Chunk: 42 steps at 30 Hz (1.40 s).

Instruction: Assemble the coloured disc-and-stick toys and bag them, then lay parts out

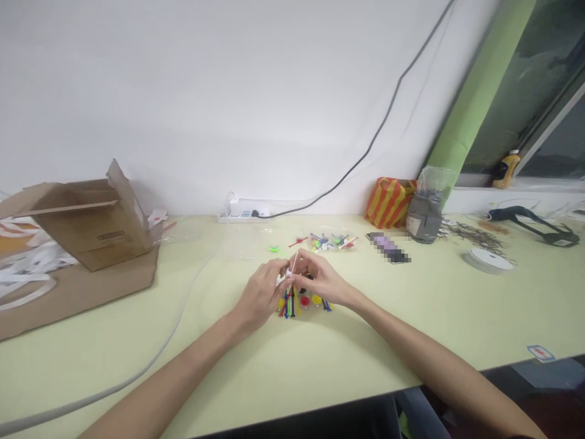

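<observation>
"Hands first: what pose are they holding?"

"The left hand (260, 297) and the right hand (320, 278) are holding close together at mid-bench, with the fingertips meeting and the forearms extending inward from the lower corners of the view. The hands are pinching a thin white stick (293, 262) between the fingertips. Which fingers are bearing it cannot be determined from this view."

"How is the stick oriented?"

"It is standing nearly upright and leaning slightly toward the wall. Its lower end is concealed by the fingers."

"Where are the other parts lying?"

"A bundle of coloured plastic sticks (287, 303) is lying on the bench (411, 323) directly beneath the hands, its long axes fanning toward and away from the person. A red disc (304, 300) and a yellow disc (316, 300) are sitting just to its right. The left hand is nearer the sticks, and the right hand is nearer the discs."

"What is surrounding the work area?"

"A second group of small coloured parts (331, 242) is lying beyond the hands, with a green piece (274, 249) to its left. A cardboard box (95, 222) is standing at the left end of the bench."
</observation>
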{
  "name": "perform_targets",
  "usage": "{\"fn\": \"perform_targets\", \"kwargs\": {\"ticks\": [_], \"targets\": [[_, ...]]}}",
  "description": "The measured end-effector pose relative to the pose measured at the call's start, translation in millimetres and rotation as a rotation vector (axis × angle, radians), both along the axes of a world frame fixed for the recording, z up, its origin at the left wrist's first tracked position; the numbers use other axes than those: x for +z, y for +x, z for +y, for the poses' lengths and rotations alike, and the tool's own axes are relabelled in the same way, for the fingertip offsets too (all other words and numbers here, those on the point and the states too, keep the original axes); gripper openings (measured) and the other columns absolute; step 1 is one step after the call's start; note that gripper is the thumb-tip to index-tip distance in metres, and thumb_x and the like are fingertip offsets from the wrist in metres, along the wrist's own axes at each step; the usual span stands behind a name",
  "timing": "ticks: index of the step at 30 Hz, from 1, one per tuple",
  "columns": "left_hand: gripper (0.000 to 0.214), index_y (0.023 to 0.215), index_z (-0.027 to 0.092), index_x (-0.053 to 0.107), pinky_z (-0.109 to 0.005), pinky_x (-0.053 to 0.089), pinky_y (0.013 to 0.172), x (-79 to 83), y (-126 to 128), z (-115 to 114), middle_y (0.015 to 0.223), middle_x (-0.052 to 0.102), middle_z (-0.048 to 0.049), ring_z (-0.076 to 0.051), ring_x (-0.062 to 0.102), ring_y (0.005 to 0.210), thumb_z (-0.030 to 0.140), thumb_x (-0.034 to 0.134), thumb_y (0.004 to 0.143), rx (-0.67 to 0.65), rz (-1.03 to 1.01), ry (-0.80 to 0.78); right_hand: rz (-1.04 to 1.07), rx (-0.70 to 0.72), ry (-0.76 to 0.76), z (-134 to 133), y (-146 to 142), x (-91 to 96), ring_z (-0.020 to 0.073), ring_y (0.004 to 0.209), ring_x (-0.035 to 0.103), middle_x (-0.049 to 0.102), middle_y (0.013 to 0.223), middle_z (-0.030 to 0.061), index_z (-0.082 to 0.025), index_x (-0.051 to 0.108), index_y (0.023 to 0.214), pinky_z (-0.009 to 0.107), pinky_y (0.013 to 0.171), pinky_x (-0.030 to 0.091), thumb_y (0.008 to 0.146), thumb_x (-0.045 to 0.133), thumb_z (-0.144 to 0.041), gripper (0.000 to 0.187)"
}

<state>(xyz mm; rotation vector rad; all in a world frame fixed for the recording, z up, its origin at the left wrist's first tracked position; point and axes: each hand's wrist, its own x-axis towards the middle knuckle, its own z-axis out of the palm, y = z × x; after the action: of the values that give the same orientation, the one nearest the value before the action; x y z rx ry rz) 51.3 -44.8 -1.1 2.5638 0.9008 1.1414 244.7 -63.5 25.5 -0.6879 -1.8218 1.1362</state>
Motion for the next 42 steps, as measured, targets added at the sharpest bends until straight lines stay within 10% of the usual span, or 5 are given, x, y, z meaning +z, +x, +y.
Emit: {"fn": "perform_targets", "kwargs": {"ticks": [10, 17, 34, 42], "targets": [[0.023, 0.088, 0.022, 0.045, -0.034, 0.042, 0.072, 4.3, 5.8, -11.2, 0.079, 0.053, -0.0030, -0.019, 0.049, 0.074, 0.027, 0.026, 0.100, -0.025, 0.007, 0.054, -0.059, 0.107, -0.111, -5.2, 33.3, 1.4, 0.0120, 0.052, 0.051, 0.056, 0.060, -0.0047, -0.022, 0.046, 0.093, 0.025, 0.057, 0.043, 0.096, 0.052, -0.055, 0.034], [0.020, 0.092, 0.022, 0.045, -0.030, 0.039, 0.065, 2.5, -8.1, 8.1, 0.074, 0.051, 0.0004, -0.017, 0.051, 0.069, 0.034, 0.033, 0.101, 0.119, 0.036, -0.066, -1.057, -0.716, 0.135, 31.3, 81.4, -10.4, 0.0223, 0.084, 0.064, 0.069, 0.083, 0.0107, -0.017, 0.062, 0.078, 0.027, 0.069, 0.040, 0.088, 0.059, -0.020, 0.011], [0.021, 0.096, 0.022, 0.045, -0.030, 0.040, 0.069, 0.0, -1.8, 3.8, 0.076, 0.054, 0.0009, -0.017, 0.052, 0.071, 0.038, 0.034, 0.101, 0.082, 0.091, -0.086, -1.025, -0.609, 0.083, 38.8, 103.0, -16.0, 0.0184, 0.082, 0.062, 0.072, 0.088, 0.0067, -0.017, 0.070, 0.078, 0.025, 0.067, 0.037, 0.082, 0.061, -0.009, 0.012], [0.020, 0.097, 0.022, 0.045, -0.031, 0.039, 0.069, 1.6, -1.1, 1.6, 0.075, 0.052, 0.0013, -0.018, 0.051, 0.071, 0.037, 0.033, 0.102, 0.084, 0.097, -0.102, -0.706, -0.279, 0.087, 31.9, 86.3, -11.5, 0.0147, 0.073, 0.059, 0.072, 0.083, 0.0034, -0.015, 0.071, 0.082, 0.025, 0.066, 0.041, 0.085, 0.063, -0.014, 0.009]]}}
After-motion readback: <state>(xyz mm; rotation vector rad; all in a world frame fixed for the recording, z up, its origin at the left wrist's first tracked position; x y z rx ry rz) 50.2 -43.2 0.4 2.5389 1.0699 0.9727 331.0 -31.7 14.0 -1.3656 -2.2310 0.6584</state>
